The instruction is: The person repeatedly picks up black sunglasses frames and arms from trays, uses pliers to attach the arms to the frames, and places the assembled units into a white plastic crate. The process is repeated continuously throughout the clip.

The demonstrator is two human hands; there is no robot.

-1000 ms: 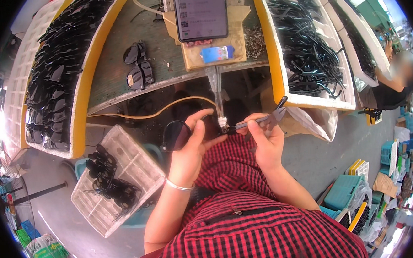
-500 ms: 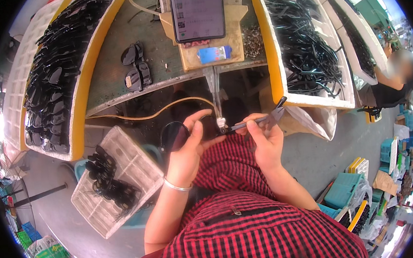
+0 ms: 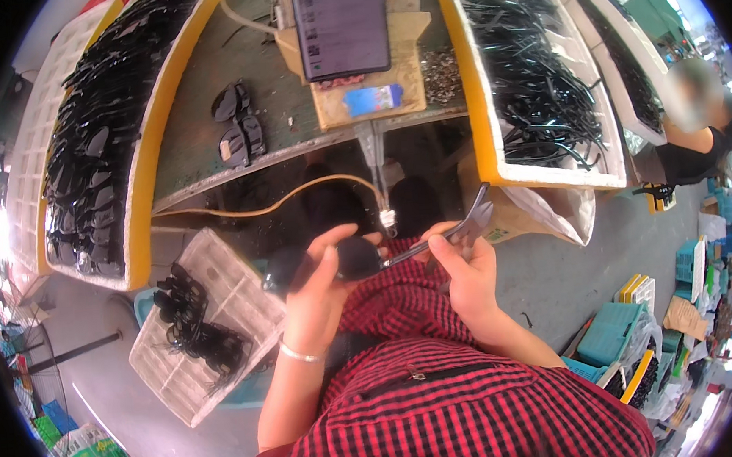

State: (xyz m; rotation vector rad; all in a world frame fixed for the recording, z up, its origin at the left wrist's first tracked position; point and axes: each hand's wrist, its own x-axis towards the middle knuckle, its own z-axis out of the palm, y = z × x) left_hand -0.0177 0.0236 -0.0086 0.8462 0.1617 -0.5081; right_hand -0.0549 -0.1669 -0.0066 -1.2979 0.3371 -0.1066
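Note:
A sunglasses front with dark round lenses [image 3: 357, 260] is gripped by my left hand [image 3: 311, 298], its fingers closed around the middle. Between thumb and fingers my right hand [image 3: 473, 282] pinches black temple arms [image 3: 474, 216], whose ends stick up to the right. The thin inner end of a temple meets the lens edge at the hinge corner; whether it is fastened there I cannot tell. Just above the hands, a metal rod with a white-wrapped tip [image 3: 387, 217] hangs from the bench edge, apart from the glasses.
Left, a yellow-edged foam tray [image 3: 139, 193] holds sunglasses fronts; right, another [image 3: 483, 135] holds temple arms. A phone [image 3: 342, 26], small blue box [image 3: 371, 99] and sunglasses parts [image 3: 240, 123] lie on the bench. A tilted white tray [image 3: 164, 370] stands lower left. A person [image 3: 696, 150] is far right.
Both hands have drawn the glasses down toward me, away from the rod's tip. The front has turned in my left hand, and its left lens sits lower and farther left.

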